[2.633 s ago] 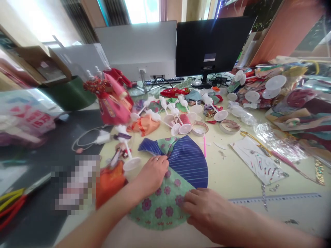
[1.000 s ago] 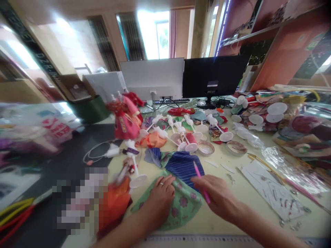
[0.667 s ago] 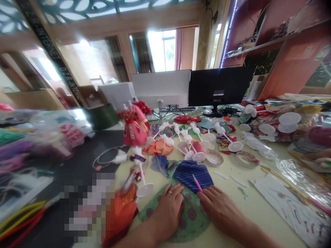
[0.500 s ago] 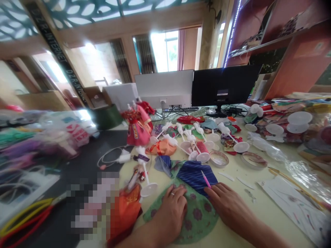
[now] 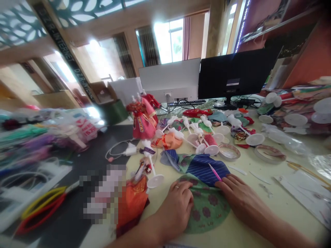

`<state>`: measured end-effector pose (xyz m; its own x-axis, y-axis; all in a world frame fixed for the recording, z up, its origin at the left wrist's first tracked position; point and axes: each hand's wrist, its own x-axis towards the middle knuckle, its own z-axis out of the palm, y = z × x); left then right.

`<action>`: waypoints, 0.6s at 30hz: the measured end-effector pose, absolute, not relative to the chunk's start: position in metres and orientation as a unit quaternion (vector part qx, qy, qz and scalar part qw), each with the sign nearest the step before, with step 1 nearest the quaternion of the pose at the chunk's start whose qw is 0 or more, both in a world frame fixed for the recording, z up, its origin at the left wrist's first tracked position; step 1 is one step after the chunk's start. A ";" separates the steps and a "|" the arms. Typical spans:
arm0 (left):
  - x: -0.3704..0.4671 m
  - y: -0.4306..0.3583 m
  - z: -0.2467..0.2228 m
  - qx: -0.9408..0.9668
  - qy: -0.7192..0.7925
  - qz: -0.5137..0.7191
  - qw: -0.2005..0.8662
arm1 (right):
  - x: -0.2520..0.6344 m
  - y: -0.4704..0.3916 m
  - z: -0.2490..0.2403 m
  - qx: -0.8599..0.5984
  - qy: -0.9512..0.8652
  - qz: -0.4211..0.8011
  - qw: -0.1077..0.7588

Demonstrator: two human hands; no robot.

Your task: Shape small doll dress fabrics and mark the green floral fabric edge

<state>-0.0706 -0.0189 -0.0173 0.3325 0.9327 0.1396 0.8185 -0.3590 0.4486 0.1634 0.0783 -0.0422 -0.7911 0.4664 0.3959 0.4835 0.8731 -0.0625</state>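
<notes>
A green cloth (image 5: 207,206) with dark purple flower shapes lies on the pale table in front of me. My left hand (image 5: 178,203), a ring on one finger, is closed at the cloth's left edge with bent fingers; the thumb is partly hidden. From my right hand (image 5: 238,193) sticks out a slim pink pen-like tool (image 5: 216,173) with a pale tip, pointing up and left. That hand's fingers are closed near its lower end, over the cloth's right side. Blue striped fabric (image 5: 204,168) adjoins the green cloth at the far side.
White doll-like stands (image 5: 155,179) and small garments lie beyond the cloth. Tape rolls (image 5: 229,152) are at the right, a white sheet (image 5: 305,193) further right. Orange fabric (image 5: 133,199) and yellow-red scissors (image 5: 43,208) lie left. Two monitors (image 5: 238,77) stand behind.
My view has shifted, so the scene sits differently in the picture. The cloth's left part, which spread out left of my left hand, no longer shows there. The right hand still has the pink tool.
</notes>
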 end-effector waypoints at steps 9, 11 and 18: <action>-0.069 -0.020 -0.013 0.792 0.572 0.185 0.106 | 0.155 0.061 -0.022 -0.227 -0.920 -0.045 0.317; -0.067 -0.021 -0.011 0.793 0.575 0.166 0.115 | 0.150 0.053 -0.020 -0.207 -0.929 -0.012 0.308; -0.070 -0.016 -0.006 0.758 0.587 0.199 0.200 | 0.158 0.068 -0.029 -0.276 -0.920 -0.035 0.275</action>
<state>-0.0702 -0.0164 -0.0055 0.2306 0.9707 0.0673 0.8113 -0.2300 0.5374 0.1583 0.0684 -0.0286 -0.6966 0.4888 0.5252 0.5276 0.8451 -0.0867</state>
